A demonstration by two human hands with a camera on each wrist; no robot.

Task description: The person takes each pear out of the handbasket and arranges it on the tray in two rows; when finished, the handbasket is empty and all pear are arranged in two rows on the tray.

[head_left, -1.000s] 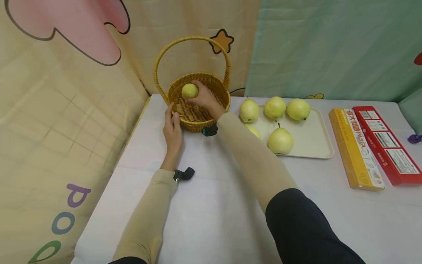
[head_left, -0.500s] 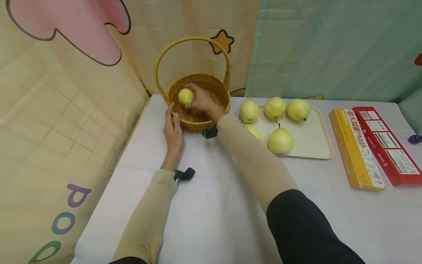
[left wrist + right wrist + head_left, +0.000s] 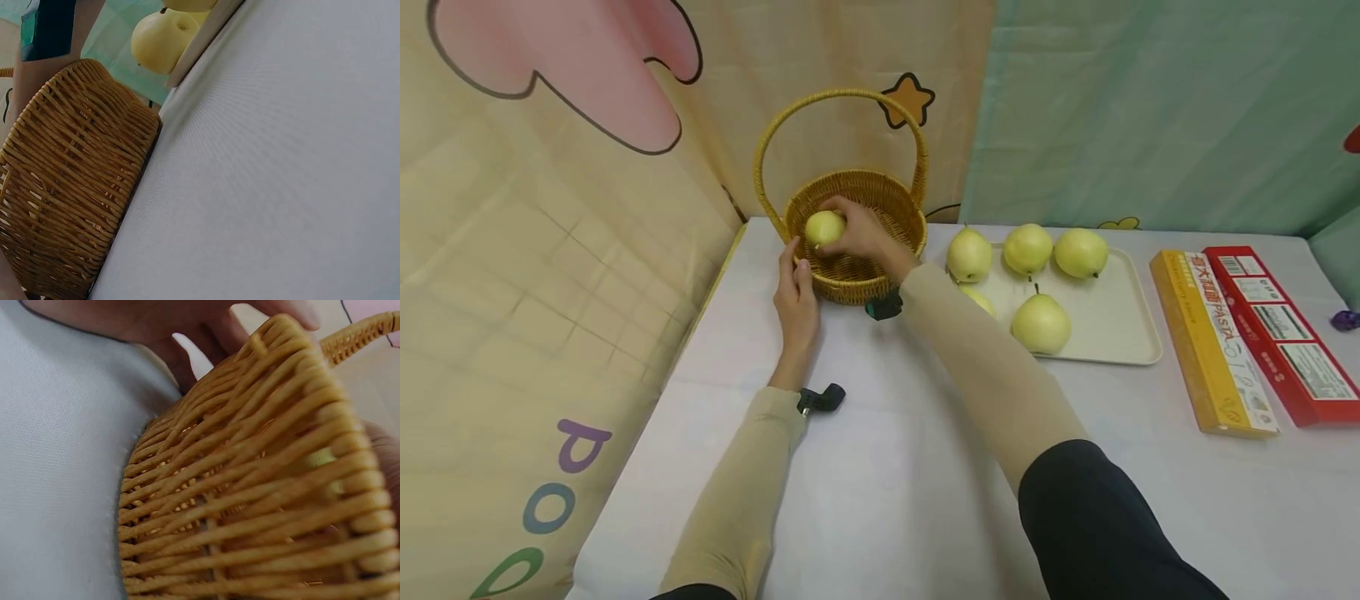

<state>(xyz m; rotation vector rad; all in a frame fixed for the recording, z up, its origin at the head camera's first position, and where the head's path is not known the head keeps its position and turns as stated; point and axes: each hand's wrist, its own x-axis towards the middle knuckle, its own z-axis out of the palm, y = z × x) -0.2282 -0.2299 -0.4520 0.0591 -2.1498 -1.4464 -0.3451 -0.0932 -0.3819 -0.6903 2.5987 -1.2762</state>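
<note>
My right hand (image 3: 861,233) grips a pale yellow-green pear (image 3: 824,228) inside a round wicker basket (image 3: 850,292) with a tall arched handle. The pear is on the basket's left side, below the rim level; whether it touches the bottom cannot be told. My left hand (image 3: 797,308) rests against the basket's front left side, its fingers extended up towards the rim. In the right wrist view the left hand (image 3: 144,325) lies along the outside of the weave. The basket wall (image 3: 81,175) fills the left part of the left wrist view, where part of my right wrist shows above it.
A cream tray (image 3: 1112,317) holds several pears (image 3: 1040,323) to the right of the basket. Further right lie a yellow pasta box (image 3: 1210,350) and a red box (image 3: 1285,342). A patterned curtain (image 3: 1075,108) hangs close behind the white table (image 3: 895,467).
My right hand has lowered the pear further into the basket, moving it slightly left and towards me. My left hand has kept its place at the basket's side.
</note>
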